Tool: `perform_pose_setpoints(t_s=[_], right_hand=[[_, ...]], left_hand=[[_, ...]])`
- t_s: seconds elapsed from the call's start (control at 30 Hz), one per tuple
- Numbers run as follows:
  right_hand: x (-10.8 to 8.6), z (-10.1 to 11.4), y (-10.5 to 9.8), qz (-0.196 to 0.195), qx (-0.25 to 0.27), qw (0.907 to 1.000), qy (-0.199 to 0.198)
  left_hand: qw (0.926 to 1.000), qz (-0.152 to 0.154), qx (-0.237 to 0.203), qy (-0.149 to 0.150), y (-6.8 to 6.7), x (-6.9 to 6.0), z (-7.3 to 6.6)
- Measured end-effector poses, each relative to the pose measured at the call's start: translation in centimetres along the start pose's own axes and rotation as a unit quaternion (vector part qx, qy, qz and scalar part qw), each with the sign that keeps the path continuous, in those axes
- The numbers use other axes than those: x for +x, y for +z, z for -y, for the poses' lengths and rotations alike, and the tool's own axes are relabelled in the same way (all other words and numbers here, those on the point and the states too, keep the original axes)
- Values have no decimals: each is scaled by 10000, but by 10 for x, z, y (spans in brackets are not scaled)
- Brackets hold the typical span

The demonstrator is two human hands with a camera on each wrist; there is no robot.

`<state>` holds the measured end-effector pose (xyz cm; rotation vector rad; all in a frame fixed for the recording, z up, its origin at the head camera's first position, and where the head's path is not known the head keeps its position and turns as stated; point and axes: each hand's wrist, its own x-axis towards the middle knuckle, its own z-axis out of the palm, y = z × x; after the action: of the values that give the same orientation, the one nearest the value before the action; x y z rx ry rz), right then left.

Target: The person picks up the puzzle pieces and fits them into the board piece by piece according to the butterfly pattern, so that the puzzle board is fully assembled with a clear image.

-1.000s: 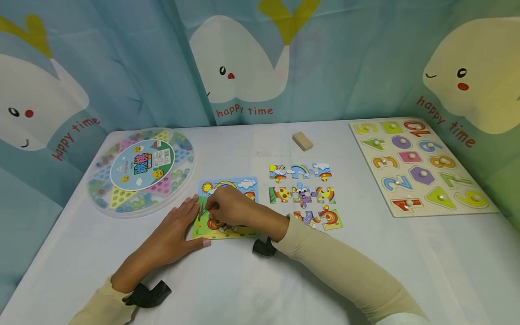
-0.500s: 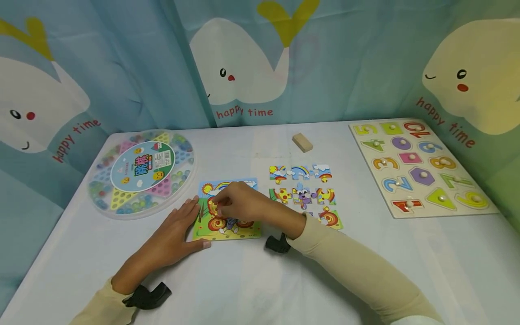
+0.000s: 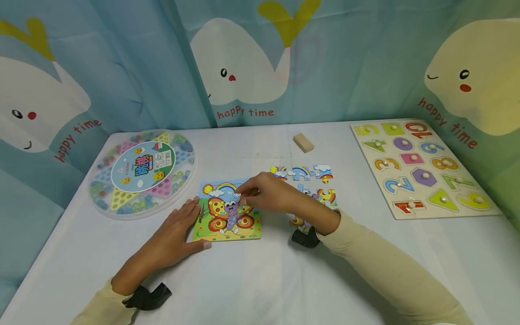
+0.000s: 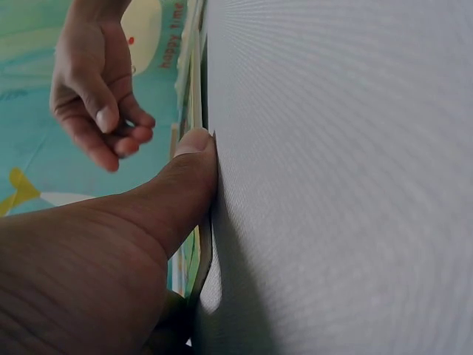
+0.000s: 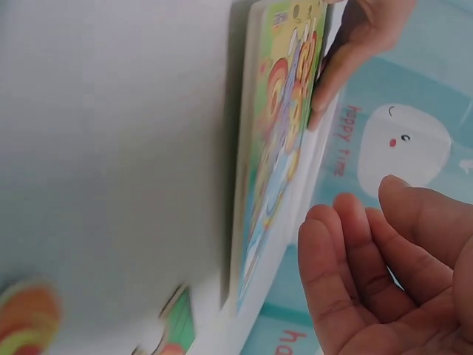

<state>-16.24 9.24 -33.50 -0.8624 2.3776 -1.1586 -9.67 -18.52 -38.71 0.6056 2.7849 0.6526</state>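
Observation:
A square picture board (image 3: 231, 221) with a butterfly picture lies on the table. My left hand (image 3: 172, 234) rests at its left side, fingers along the left edge and thumb by the lower left corner; in the left wrist view the thumb (image 4: 194, 148) touches the board's edge. Above the board's upper right part is my right hand (image 3: 272, 192). The right wrist view shows the right hand (image 5: 392, 274) with loosely bent fingers, thumb apart, and nothing between them. Puzzle pieces (image 3: 300, 173) lie right of the board, some hidden by the right hand and forearm.
A round marble game box (image 3: 143, 165) lies at the left. A small wooden block (image 3: 303, 142) is at the back. On the right lies a board of knobbed numbers and shapes (image 3: 424, 176). A whale-print curtain (image 3: 341, 63) stands behind the table.
My right hand has moved right and slightly up across the board, uncovering the butterfly and covering some loose pieces. My left hand has stayed in place.

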Motion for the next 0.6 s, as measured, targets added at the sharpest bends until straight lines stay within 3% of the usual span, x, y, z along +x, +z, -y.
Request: perform_pose_setpoints(t_s=[0.4, 0.6], right_hand=[[-29, -15, -16, -246, -163, 9994, 166], [-43, -21, -23, -260, -106, 9984, 493]], left_hand=[[10000, -71, 68, -1, -1, -1, 0], [10000, -76, 29, 30, 0, -1, 0]])
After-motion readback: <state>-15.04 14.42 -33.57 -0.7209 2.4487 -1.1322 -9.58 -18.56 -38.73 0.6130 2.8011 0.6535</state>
